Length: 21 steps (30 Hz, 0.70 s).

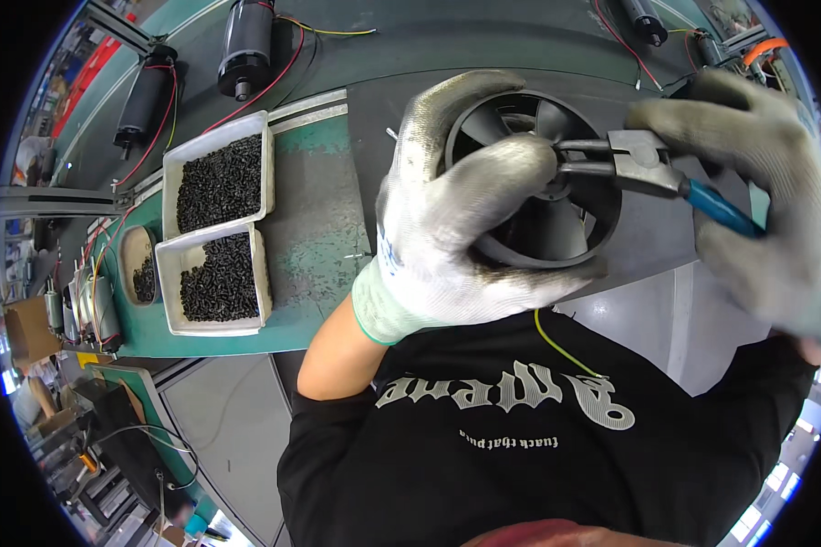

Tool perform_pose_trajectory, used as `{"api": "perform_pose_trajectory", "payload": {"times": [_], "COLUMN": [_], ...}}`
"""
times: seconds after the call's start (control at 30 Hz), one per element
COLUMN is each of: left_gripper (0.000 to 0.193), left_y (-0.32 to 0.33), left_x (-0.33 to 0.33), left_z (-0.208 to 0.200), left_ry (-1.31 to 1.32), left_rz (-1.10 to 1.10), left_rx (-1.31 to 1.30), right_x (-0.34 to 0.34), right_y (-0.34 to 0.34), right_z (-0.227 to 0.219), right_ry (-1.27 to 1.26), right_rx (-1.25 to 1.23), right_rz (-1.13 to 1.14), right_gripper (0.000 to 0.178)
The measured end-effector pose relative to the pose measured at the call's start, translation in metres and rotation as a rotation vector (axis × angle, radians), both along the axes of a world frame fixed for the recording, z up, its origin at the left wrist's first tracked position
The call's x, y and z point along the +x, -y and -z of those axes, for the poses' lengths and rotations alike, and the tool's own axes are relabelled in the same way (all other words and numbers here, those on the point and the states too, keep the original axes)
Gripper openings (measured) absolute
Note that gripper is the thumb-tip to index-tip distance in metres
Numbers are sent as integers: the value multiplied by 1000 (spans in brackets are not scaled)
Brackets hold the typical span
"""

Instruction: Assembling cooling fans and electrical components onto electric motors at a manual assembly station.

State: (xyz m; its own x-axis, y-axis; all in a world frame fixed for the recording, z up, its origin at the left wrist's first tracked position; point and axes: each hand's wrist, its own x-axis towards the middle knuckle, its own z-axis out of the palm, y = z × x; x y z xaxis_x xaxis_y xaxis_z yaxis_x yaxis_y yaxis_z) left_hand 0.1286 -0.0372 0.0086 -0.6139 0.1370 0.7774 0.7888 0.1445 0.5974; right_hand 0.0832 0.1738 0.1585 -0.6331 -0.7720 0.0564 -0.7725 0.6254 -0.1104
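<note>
Both hands wear pale, grey-stained work gloves. A round black fan housing with blades (602, 214) is gripped by my left hand (447, 214), whose thumb lies across the face toward the hub and whose fingers wrap the rim. My right hand (766, 173) closes around pliers (646, 162) with blue handles. The two slim jaws of the pliers reach to the fan's hub, next to my left thumb; what the tips touch is hidden. Below the fan a yellow-green wire (552, 342) hangs in front of a black shirt.
Two white bins (269, 169) of small black parts stand at the left on the green-topped bench (315, 173), beside a smaller oval container (135, 251). Black cylindrical motors (248, 41) with loose coloured wires lie along the far side. More motors (98, 310) crowd the left edge.
</note>
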Motion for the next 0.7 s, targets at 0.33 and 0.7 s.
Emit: {"api": "perform_pose_trajectory", "payload": {"times": [0.33, 0.7], "left_gripper": [66, 105], "left_y": [13, 4], "left_x": [2, -12], "left_z": [-3, 8], "left_ry": [-37, 21], "left_rz": [-5, 200], "left_rx": [25, 247], "right_x": [-18, 54], "right_y": [-18, -28], "right_z": [67, 207], "right_ry": [-263, 308], "right_rx": [-335, -920], "right_rz": [-5, 473], "right_gripper": [48, 85]}}
